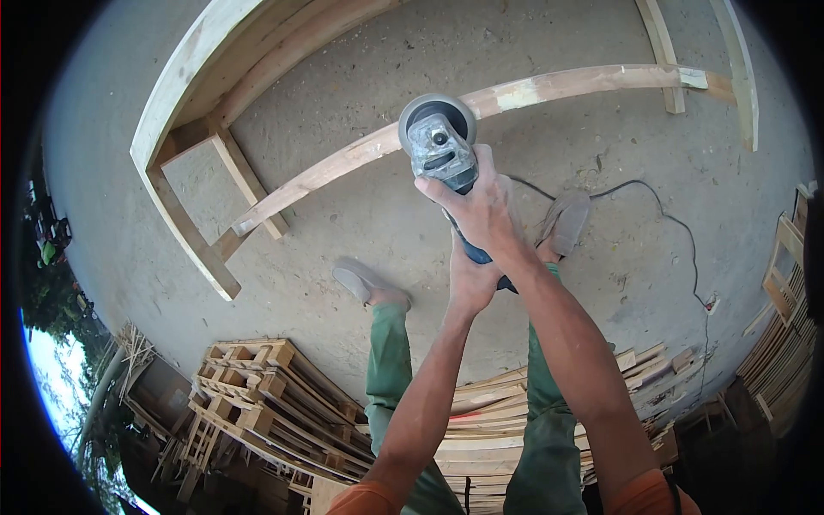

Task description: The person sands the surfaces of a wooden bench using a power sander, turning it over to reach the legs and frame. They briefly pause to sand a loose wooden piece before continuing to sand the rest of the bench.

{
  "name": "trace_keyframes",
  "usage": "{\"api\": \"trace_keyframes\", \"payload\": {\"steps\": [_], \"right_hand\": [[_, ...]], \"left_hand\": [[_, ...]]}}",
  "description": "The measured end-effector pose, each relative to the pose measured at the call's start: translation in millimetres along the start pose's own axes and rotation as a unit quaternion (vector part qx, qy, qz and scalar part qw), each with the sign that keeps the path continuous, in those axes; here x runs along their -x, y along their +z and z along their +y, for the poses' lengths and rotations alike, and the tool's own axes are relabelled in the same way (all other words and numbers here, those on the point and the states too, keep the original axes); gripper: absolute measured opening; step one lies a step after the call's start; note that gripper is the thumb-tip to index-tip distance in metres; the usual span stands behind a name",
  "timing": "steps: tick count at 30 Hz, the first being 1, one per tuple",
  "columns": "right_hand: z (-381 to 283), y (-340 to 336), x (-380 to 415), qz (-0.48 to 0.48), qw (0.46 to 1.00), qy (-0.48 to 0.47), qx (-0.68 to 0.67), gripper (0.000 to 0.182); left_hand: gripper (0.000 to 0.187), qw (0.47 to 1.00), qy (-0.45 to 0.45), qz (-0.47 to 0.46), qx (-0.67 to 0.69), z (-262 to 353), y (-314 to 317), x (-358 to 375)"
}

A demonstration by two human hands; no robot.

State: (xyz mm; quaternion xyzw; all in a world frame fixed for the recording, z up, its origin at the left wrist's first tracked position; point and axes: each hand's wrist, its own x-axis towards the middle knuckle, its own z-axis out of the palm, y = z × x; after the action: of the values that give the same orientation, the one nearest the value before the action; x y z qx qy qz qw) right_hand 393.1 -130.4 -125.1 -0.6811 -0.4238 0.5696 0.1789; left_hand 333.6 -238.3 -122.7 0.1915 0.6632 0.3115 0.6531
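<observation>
An angle grinder (439,146) with a round grey disc is held in both hands near the middle of the view. My right hand (487,202) wraps round the front of its body, just behind the metal head. Lower down, my left hand (470,270) grips the blue rear part. The disc rests on or just over a long wooden rail (343,163) of a wooden frame; the exact contact is hidden beneath it. Pale patches mark the rail on the right of the disc.
A thick curved frame side (184,73) stands at upper left, with another upright (736,77) at upper right. The black cord (678,219) runs over the concrete floor past my right shoe (568,221). Stacked pallets (257,378) and planks (481,429) lie at the bottom.
</observation>
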Motion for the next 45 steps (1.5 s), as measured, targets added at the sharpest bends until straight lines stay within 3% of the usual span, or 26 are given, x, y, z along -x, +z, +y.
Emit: {"api": "trace_keyframes", "payload": {"steps": [2, 7, 10, 12, 14, 16, 18, 20, 24, 29, 32, 34, 37, 41, 45], "right_hand": [[-4.4, -24.1, -9.0, 0.010, 1.000, 0.024, 0.007, 0.073], [16.4, -92.0, -14.8, 0.123, 0.992, 0.020, 0.003, 0.066], [19.3, -117.2, -12.1, 0.118, 0.992, 0.035, -0.017, 0.064], [17.4, -112.4, -12.5, 0.112, 0.993, 0.025, 0.024, 0.067], [13.1, -103.8, -15.3, 0.036, 0.999, 0.003, 0.002, 0.071], [18.9, -105.0, -20.3, 0.051, 0.999, 0.005, -0.005, 0.072], [23.7, -119.9, -22.4, 0.057, 0.998, 0.010, -0.017, 0.074], [30.3, -159.5, -25.5, 0.087, 0.995, 0.045, -0.005, 0.073], [44.8, -223.5, -34.6, 0.135, 0.990, 0.019, -0.025, 0.068], [56.2, -262.2, -43.1, 0.160, 0.984, 0.028, -0.068, 0.071], [52.1, -254.6, -44.0, 0.109, 0.993, 0.005, -0.033, 0.074], [47.4, -250.1, -46.9, 0.023, 1.000, 0.015, 0.006, 0.075], [57.5, -261.4, -58.2, 0.076, 0.996, -0.031, 0.027, 0.082], [61.8, -306.4, -68.4, 0.132, 0.990, -0.011, -0.037, 0.083], [69.6, -349.0, -71.2, 0.179, 0.983, 0.007, -0.051, 0.079]], "left_hand": [[0.077, 0.999, 0.027, -0.028, -0.001, 6.4, 18.2, -9.6], [0.084, 0.997, -0.023, -0.080, 0.001, 14.6, 80.1, -16.4], [0.086, 0.993, -0.061, -0.094, -0.041, 17.3, 104.4, -14.2], [0.081, 0.999, -0.035, -0.022, -0.026, 9.1, 111.2, -9.9], [0.082, 0.999, -0.024, -0.021, 0.011, -2.1, 104.4, -12.3], [0.083, 0.999, -0.012, -0.014, 0.045, 2.4, 106.1, -20.3], [0.086, 0.997, -0.018, -0.067, 0.015, 8.3, 113.0, -23.3], [0.081, 0.998, -0.001, -0.059, -0.010, 15.1, 147.9, -22.1], [0.073, 0.995, -0.031, -0.074, -0.058, 23.5, 218.4, -26.3], [0.073, 0.991, -0.031, -0.101, -0.087, 24.0, 256.4, -31.2], [0.074, 0.999, 0.002, -0.053, -0.012, 12.1, 252.5, -25.8], [0.072, 0.999, 0.011, -0.051, 0.003, 11.9, 249.4, -28.8], [0.071, 0.998, 0.002, -0.056, -0.028, 20.5, 256.2, -36.9], [0.075, 0.993, 0.016, -0.085, -0.085, 34.3, 298.6, -51.5], [0.072, 0.989, -0.029, -0.096, -0.113, 44.6, 341.0, -50.7]]}}
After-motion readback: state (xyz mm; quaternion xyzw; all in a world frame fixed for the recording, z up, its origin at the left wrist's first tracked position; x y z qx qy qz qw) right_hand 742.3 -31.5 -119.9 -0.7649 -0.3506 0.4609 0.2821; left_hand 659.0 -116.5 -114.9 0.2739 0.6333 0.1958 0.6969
